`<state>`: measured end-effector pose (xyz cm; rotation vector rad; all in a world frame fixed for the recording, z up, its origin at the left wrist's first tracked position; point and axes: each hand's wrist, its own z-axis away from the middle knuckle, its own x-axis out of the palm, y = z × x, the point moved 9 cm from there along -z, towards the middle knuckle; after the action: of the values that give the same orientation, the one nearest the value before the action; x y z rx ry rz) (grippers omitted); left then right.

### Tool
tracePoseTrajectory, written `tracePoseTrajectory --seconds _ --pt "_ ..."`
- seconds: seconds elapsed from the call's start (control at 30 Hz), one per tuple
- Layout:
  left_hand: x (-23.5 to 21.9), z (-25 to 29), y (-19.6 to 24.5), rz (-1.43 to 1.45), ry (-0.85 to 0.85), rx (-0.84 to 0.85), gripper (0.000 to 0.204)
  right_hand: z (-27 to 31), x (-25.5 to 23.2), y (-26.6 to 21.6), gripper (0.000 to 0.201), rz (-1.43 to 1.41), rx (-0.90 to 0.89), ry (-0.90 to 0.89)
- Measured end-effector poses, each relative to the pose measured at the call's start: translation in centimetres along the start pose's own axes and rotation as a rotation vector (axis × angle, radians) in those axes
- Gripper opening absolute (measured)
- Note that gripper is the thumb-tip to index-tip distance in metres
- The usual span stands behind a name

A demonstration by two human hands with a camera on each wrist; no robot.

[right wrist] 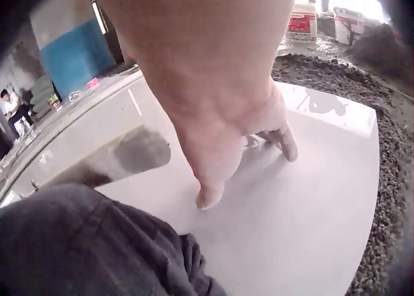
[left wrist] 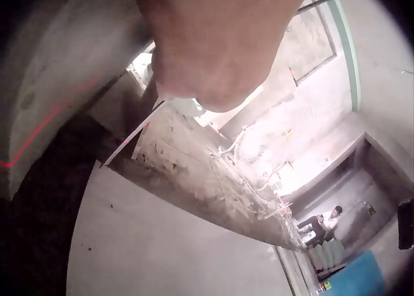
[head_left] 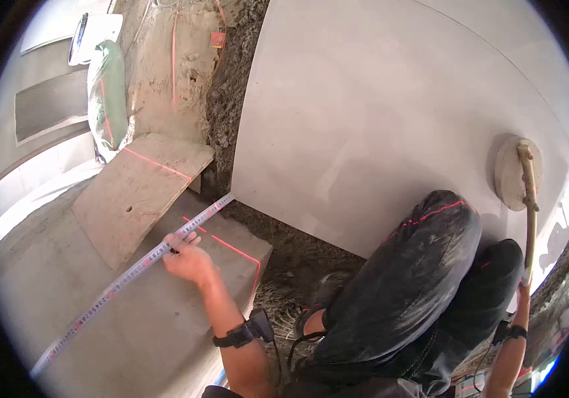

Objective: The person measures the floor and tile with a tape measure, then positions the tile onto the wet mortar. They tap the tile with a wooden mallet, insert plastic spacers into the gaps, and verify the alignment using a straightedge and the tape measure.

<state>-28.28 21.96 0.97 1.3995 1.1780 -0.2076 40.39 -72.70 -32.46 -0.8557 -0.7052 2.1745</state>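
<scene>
Head cam: my L hand (head_left: pixel 190 262) has its fingers pinched round the tape measure (head_left: pixel 115 286), which runs across a grey ledge (head_left: pixel 185 308) to a corner of the pale slab (head_left: pixel 337 119); mallet (head_left: pixel 513 176) on slab, handle end at my R hand (head_left: pixel 523 302). L wrist cam: tape near slab corner, fingertips hidden. R wrist cam: fingers released, spread, touching slab, near a dark trouser leg (right wrist: pixel 84 244).

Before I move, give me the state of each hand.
Left hand: closed, fingers pinching the measuring tape.
Right hand: near the end of the mallet's handle; whether it grips cannot be told.
</scene>
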Motion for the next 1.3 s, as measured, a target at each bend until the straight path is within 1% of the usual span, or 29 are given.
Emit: tracePoseTrajectory --seconds 0.03,0.07,0.13,0.23,0.37,0.77,0.87,0.9,0.97,1.0,1.03,1.07,1.1,1.13,1.17,1.2,1.23,1.27,1.3 --pt "0.3 0.0 0.0 0.018 -0.012 -0.001 0.039 -2.2 -2.9 5.3 0.05 -0.33 0.212 -0.075" --pt "0.5 -0.1 0.0 0.01 -0.013 -0.001 0.039 -1.6 -3.2 4.2 0.06 -0.283 0.13 -0.188" --pt "0.6 0.2 0.2 0.012 0.017 0.013 0.038 -0.3 -4.0 2.4 0.06 0.009 0.035 -0.1" --pt "0.7 0.2 0.1 -0.025 0.005 -0.009 0.036 0.9 -4.6 0.7 0.061 0.149 -0.014 -0.061" --pt "1.0 0.1 -0.1 -0.017 -0.034 0.032 0.033 1.4 -4.9 -0.1 0.061 0.229 -0.06 -0.042" --pt "1.3 0.9 0.3 0.022 -0.016 0.056 0.032 0.6 -4.8 -1.6 0.063 0.345 -0.198 -0.039" --pt "1.2 0.9 0.1 0.017 -0.021 0.064 0.033 0.7 -4.6 -2.1 0.064 0.385 -0.287 -0.058" --pt "1.3 1.1 0.3 0.006 -0.021 0.069 0.034 0.9 -3.9 -2.6 0.064 0.416 -0.378 -0.068" --pt "1.4 1.2 0.2 0.002 -0.021 0.072 0.034 -0.4 -4.7 -1.0 0.072 0.186 -0.103 -0.048" --pt "1.3 1.0 0.1 0.016 -0.009 0.102 0.036 -0.3 -5.0 0.9 0.083 -0.045 0.175 -0.029" --pt "1.4 0.8 0.1 0.038 0.002 0.127 0.038 1.0 -2.7 -2.6 0.064 0.63 -0.413 -0.088" --pt "1.3 0.6 0.0 0.065 0.001 0.114 0.038 0.5 -1.1 -2.5 0.06 0.168 -0.081 -0.203" --pt "1.2 0.3 0.2 0.022 -0.037 0.142 0.039 0.7 0.1 -2.2 0.056 -0.288 0.256 -0.161" --pt "1.5 0.6 0.5 -0.011 -0.079 0.167 0.041 0.0 1.8 -4.3 0.049 -0.047 0.267 -0.175" --pt "2.2 1.5 2.5 -0.022 -0.155 0.214 0.04 -0.8 3.6 -6.4 0.044 0.192 0.278 -0.193" --pt "3.0 2.8 5.2 -0.021 -0.234 0.263 0.04 -2.3 4.0 -9.3 0.04 0.553 0.158 -0.051" --pt "4.6 4.2 7.9 0.028 -0.347 0.354 0.036 -1.9 6.9 -15.1 0.035 1.058 -0.334 0.053" --pt "6.4 6.7 11.6 0.13 -0.482 0.435 0.029 1.4 11.9 -25.2 0.039 0.631 -0.106 0.221" --pt "8.1 9.8 15.3 0.229 -0.65 0.481 0.026 3.3 14.8 -32.1 0.041 0.608 -0.215 0.313"
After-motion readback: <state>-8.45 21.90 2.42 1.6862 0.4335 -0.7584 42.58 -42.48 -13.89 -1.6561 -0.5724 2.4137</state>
